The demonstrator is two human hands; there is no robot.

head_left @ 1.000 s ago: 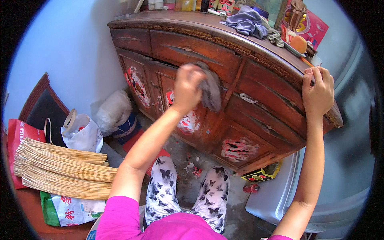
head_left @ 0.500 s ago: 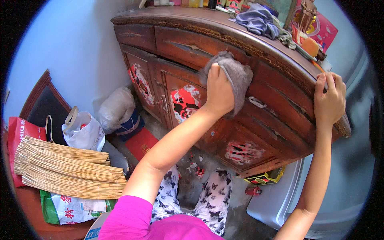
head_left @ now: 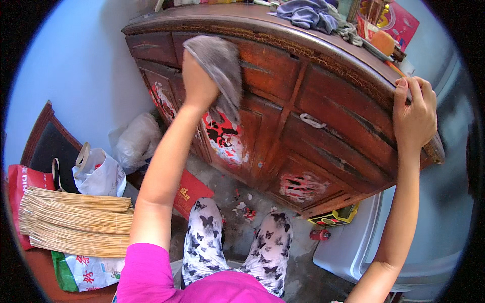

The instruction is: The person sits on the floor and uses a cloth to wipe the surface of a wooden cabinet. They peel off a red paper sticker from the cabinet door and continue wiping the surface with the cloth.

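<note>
Left hand (head_left: 199, 83) closed around a grey cloth (head_left: 217, 70), pressing it against the upper drawer front of the dark wooden cabinet (head_left: 313, 101), toward its left end. Right hand (head_left: 415, 115) grips the cabinet's top edge at the right, fingers curled over; it appears to hold nothing else. Bundled reeds (head_left: 70, 222) lie on the floor, far left.

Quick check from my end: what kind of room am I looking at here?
Probably a lived-in room of a home, used partly for storage. An old wooden cabinet with clothes piled on top stands against a plain wall, and plastic bags and a bundle of reeds lie on the floor.
</note>
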